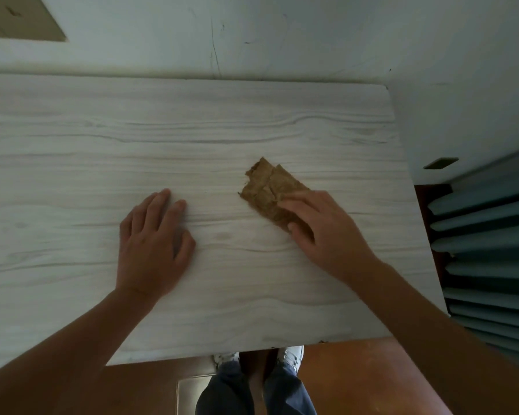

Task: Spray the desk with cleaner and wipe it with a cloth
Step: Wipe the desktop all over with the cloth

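Note:
The desk (102,139) has a pale wood-grain top and fills most of the head view. A folded brown cloth (267,187) lies on it, right of centre. My right hand (324,232) presses down on the cloth's near end, fingers on top and thumb at its side. Flat on the bare desk to the left rests my left hand (153,244), palm down, fingers close together, holding nothing. No spray bottle is in view.
A white wall (282,34) runs along the desk's far edge. Blue-grey slatted shutters (492,250) stand beyond the right edge. Below the near edge are a reddish-brown floor (342,375) and my legs and shoes (255,381).

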